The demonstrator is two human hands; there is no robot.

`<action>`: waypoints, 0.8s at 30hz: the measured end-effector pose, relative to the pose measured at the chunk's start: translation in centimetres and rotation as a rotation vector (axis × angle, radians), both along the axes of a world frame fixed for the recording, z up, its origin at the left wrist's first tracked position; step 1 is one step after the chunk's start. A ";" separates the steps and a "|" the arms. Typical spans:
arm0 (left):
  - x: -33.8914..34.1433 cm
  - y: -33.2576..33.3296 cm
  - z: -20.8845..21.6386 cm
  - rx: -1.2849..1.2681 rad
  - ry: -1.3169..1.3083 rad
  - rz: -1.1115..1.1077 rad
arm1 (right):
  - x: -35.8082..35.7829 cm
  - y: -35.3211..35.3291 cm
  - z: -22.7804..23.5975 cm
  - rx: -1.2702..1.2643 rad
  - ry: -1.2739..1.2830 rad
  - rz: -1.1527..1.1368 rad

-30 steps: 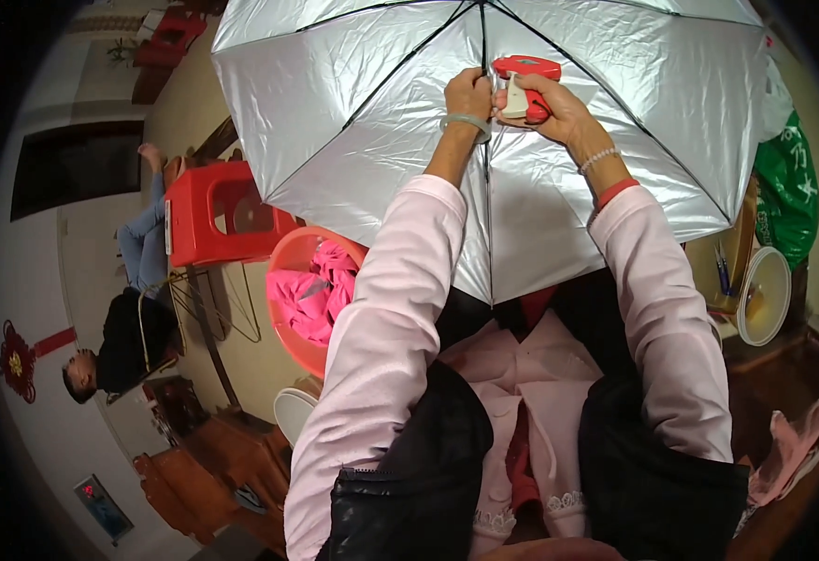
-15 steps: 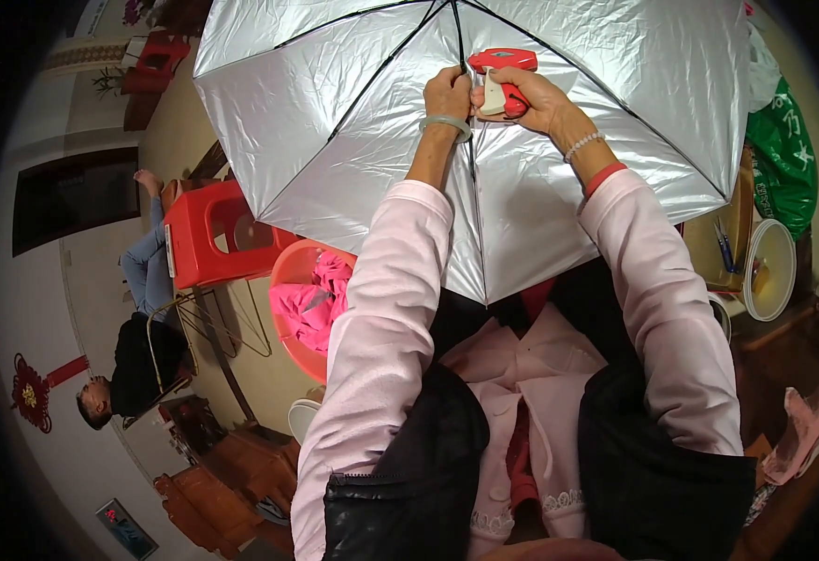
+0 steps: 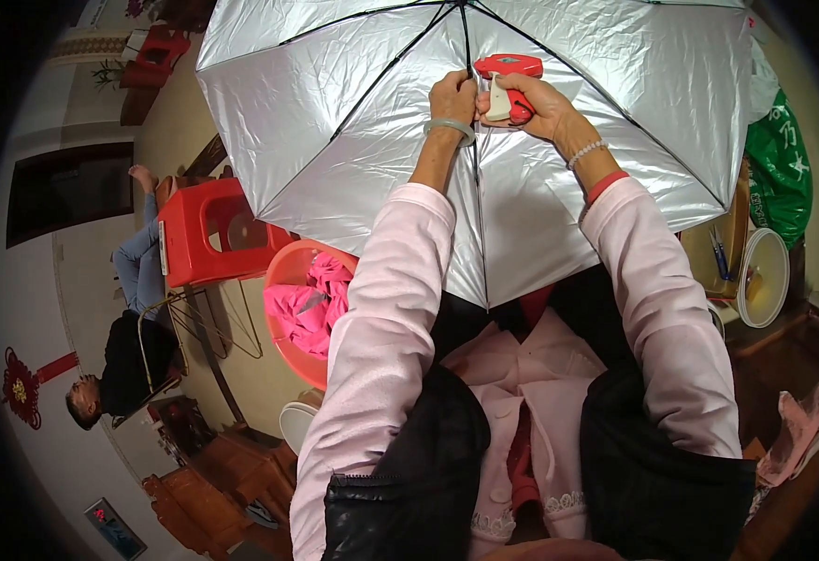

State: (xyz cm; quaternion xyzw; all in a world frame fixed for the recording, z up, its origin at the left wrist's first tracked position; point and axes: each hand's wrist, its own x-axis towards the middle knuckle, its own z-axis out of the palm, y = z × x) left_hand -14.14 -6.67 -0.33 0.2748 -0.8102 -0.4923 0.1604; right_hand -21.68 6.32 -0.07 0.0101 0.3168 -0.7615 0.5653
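Observation:
A spread umbrella point(image 3: 606, 159) with a silvery lining and thin black ribs fills the upper middle, its edge hanging over my lap. My left hand point(image 3: 452, 98), a pale bangle at its wrist, is closed on a black rib near the umbrella's centre. Beside it, my right hand point(image 3: 548, 110) wraps round a red and cream squeeze-handled tool point(image 3: 510, 67). The tool's cream part lies against my left fingertips. Its working tip and the exact spot it touches are hidden.
Left of my arm stands an orange-red basin point(image 3: 299, 348) of bright pink cloth, with a red plastic stool point(image 3: 208, 234) beyond. A person point(image 3: 129, 360) sits farther left. At right are a green bag point(image 3: 779, 173), a white tub point(image 3: 765, 280) and blue-handled snips point(image 3: 720, 257).
The view has shifted slightly. Both hands and the tool sit a touch lower and further right in the picture, their grips looking the same.

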 end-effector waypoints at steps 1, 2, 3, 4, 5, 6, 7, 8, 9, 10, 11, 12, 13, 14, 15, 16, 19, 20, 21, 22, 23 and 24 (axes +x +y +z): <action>0.0 0.1 0.2 -0.006 0.006 -0.003 | 0.0 0.0 -0.1 0.000 0.001 0.000; 0.0 0.2 0.3 -0.013 0.011 -0.007 | 0.0 0.1 -0.2 0.000 0.001 -0.001; 0.1 0.3 0.5 -0.013 0.014 -0.005 | -0.1 0.1 -0.2 0.000 0.002 -0.001; 0.0 0.4 0.6 0.013 0.007 0.002 | -0.2 0.1 -0.3 0.000 0.004 0.000; 0.1 0.5 0.7 0.037 0.000 0.011 | -0.2 0.1 -0.3 0.002 0.000 0.000; 0.1 0.6 0.8 0.062 -0.007 0.020 | -0.1 0.0 -0.3 0.004 -0.003 0.000; 0.2 0.5 0.8 0.062 -0.006 0.022 | -0.1 0.0 -0.3 0.006 -0.007 -0.001; 0.2 0.5 0.8 0.056 0.000 0.019 | -0.1 0.0 -0.4 0.006 -0.006 0.000; 0.3 0.6 0.9 0.051 0.007 0.016 | -0.1 0.0 -0.4 0.012 -0.002 0.000; 0.3 0.5 0.9 0.045 0.014 0.014 | -0.1 -0.1 -0.2 0.018 0.003 0.001; 0.3 0.4 0.8 0.044 0.016 0.016 | 0.0 -0.1 -0.1 0.023 0.008 0.001; 0.4 0.3 0.8 0.028 0.013 0.010 | 0.1 -0.1 0.1 0.022 0.010 0.004; 0.4 0.2 0.8 0.013 0.010 0.004 | 0.2 -0.1 0.2 0.021 0.017 0.002; 0.4 0.1 0.8 -0.003 0.007 -0.001 | 0.3 -0.1 0.3 0.020 0.024 0.001; 0.4 0.2 0.9 -0.003 0.008 -0.001 | 0.3 0.0 0.3 0.021 0.030 -0.004; 0.4 0.4 1.1 0.033 0.003 0.000 | 0.2 0.0 0.3 0.021 0.031 -0.003; 0.5 0.7 1.5 0.106 -0.008 0.003 | 0.0 0.0 0.1 0.036 0.021 0.009; 0.5 0.6 1.4 0.113 -0.004 0.001 | 0.0 0.0 0.0 0.036 0.021 0.010; 0.4 0.6 1.3 0.120 0.000 -0.003 | 0.0 -0.1 0.0 0.035 0.017 0.010; 0.4 0.5 1.3 0.127 0.003 -0.007 | 0.0 -0.1 0.0 0.035 0.012 0.010; 0.3 0.4 1.2 0.129 0.005 -0.007 | -0.1 0.0 -0.1 0.035 0.007 0.008; 0.3 0.2 1.1 0.147 0.003 -0.013 | -0.2 -0.1 -0.1 0.037 0.009 0.007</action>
